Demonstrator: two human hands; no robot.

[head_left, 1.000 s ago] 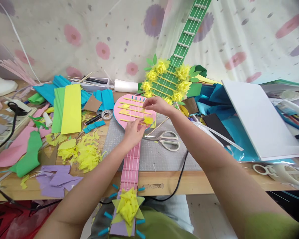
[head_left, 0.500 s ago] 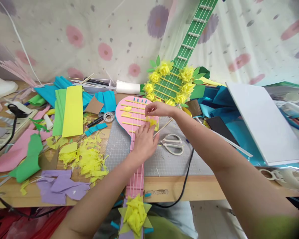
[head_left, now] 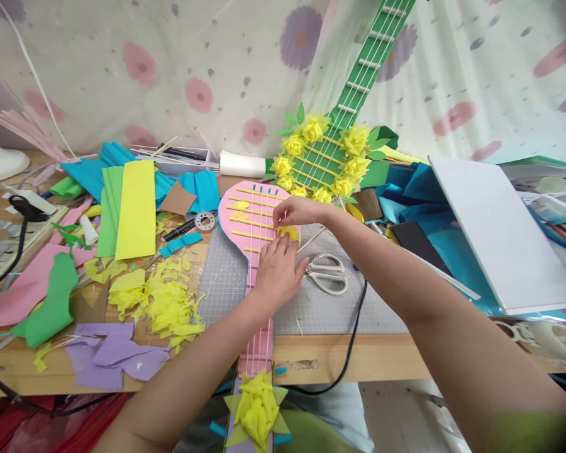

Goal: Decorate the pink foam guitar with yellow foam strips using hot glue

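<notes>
A pink paper guitar (head_left: 249,217) lies on the grey cutting mat (head_left: 306,305), its neck pointing toward me with a yellow paper flower (head_left: 256,408) at the near end. My left hand (head_left: 278,270) lies flat with fingers stretched out on the guitar where body meets neck. My right hand (head_left: 297,211) pinches a small yellow paper flower (head_left: 288,233) on the right edge of the pink body. A green paper guitar (head_left: 339,135) ringed with yellow flowers leans against the curtain behind.
White-handled scissors (head_left: 327,282) lie on the mat just right of my left hand. Yellow paper scraps (head_left: 165,299), purple scraps (head_left: 108,355), and green, yellow, blue sheets cover the left. A white board (head_left: 500,233) lies on the right. A black cable (head_left: 349,343) hangs over the edge.
My left hand slid down the guitar from the body toward the neck and flattened. My right hand lowered onto the small yellow flower at the body's right edge.
</notes>
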